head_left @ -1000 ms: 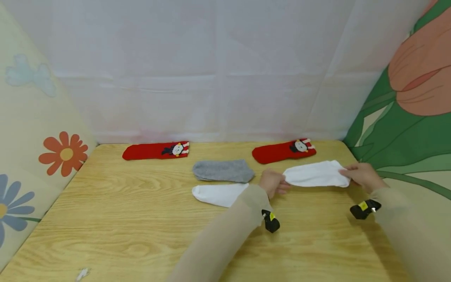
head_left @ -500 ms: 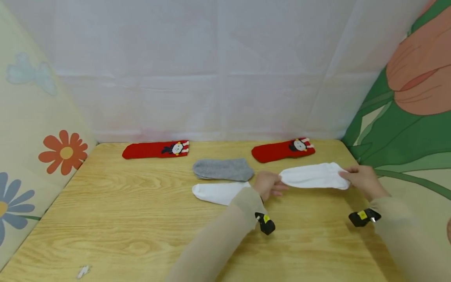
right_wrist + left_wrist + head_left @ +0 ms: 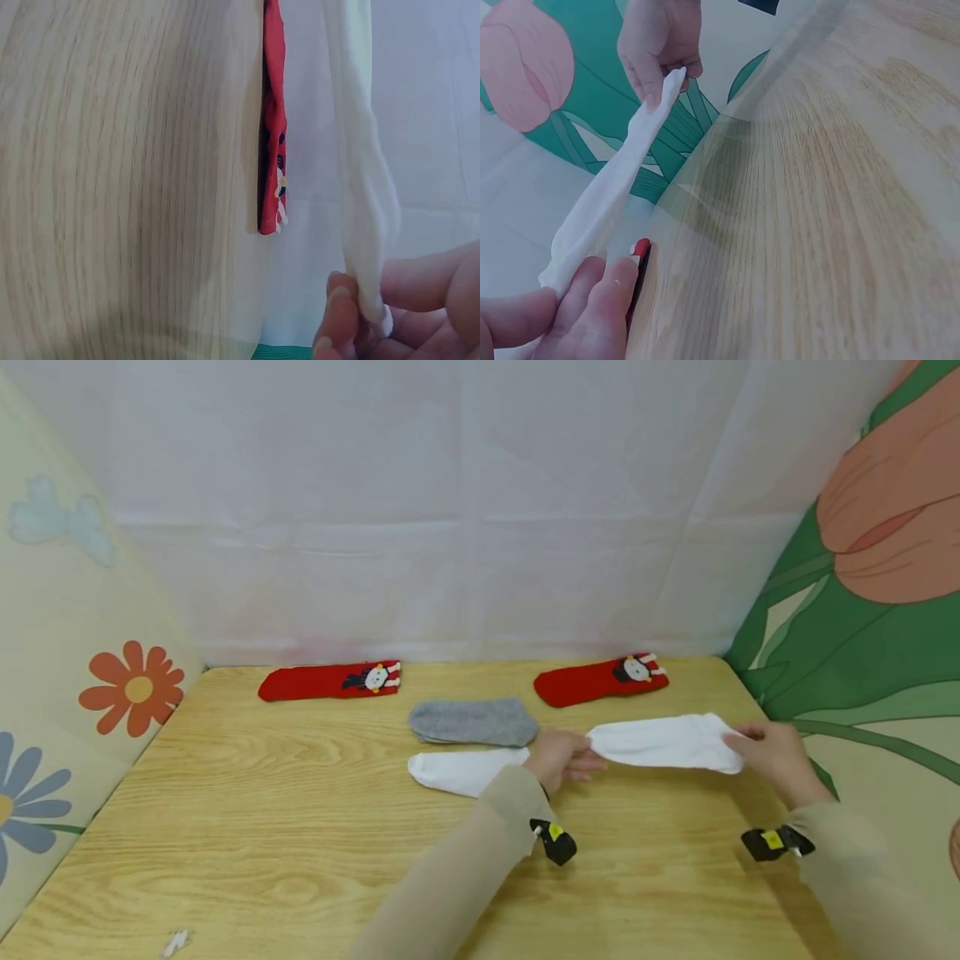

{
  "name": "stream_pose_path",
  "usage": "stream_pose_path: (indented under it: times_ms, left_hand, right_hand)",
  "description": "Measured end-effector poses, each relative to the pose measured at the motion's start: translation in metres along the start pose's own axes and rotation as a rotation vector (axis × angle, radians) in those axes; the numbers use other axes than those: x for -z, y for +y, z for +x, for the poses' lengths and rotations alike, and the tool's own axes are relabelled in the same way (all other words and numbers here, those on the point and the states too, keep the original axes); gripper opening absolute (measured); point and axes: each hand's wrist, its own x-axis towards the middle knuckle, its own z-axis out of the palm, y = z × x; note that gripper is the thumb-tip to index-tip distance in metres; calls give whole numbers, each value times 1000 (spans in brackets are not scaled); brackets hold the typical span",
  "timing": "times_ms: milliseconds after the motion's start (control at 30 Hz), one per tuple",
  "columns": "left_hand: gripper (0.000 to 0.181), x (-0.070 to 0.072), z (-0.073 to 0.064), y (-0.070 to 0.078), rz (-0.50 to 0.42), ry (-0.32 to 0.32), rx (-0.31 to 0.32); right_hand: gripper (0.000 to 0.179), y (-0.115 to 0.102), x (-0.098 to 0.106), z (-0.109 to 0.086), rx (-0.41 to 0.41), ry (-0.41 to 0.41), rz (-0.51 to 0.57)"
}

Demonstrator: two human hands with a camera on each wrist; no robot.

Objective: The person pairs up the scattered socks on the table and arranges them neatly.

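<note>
A white sock (image 3: 663, 742) is stretched lengthwise between both hands, held above the table as the wrist views show. My left hand (image 3: 557, 757) pinches its narrow toe end between thumb and fingers. At the wider cuff end, my right hand (image 3: 776, 762) grips the fabric; the right wrist view shows the thumb and fingers (image 3: 341, 311) on either side of it. A second white sock (image 3: 457, 772) lies flat on the table, its right end hidden behind the left hand and sleeve. Just beyond that one lies a grey sock (image 3: 472, 722).
Along the table's back edge lie two red socks with a cartoon figure, a left one (image 3: 315, 682) and a right one (image 3: 585, 683). A white curtain (image 3: 450, 527) hangs behind the wooden table (image 3: 262, 827). Flower-patterned panels stand at both sides. A small white mark (image 3: 176, 942) shows near the front left.
Both hands have drawn slightly nearer the body, the left one also shifting left. The white sock between them has moved the same way and looks more taut. The other socks stay put.
</note>
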Motion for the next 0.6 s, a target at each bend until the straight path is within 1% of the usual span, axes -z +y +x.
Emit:
stream_pose_path:
  times_ms: [167,267,367,467,600]
  left_hand:
    - [18,3,-1,-1,-4,4,4]
    - [18,6,-4,-1,-2,7,10]
    - [19,8,-7,0,1,0,9]
    - [20,10,-10,0,9,-17,-11]
    - [19,13,-15,0,2,-27,-19]
  right_hand:
    - [45,-2,-2,-5,-40,-13,10]
    - [45,-3,-3,-8,-49,-13,3]
    - [44,-4,-4,-10,-49,0,-14]
    - [43,-4,-5,-10,-47,8,-28]
    - [42,-6,-7,-13,-34,18,-48]
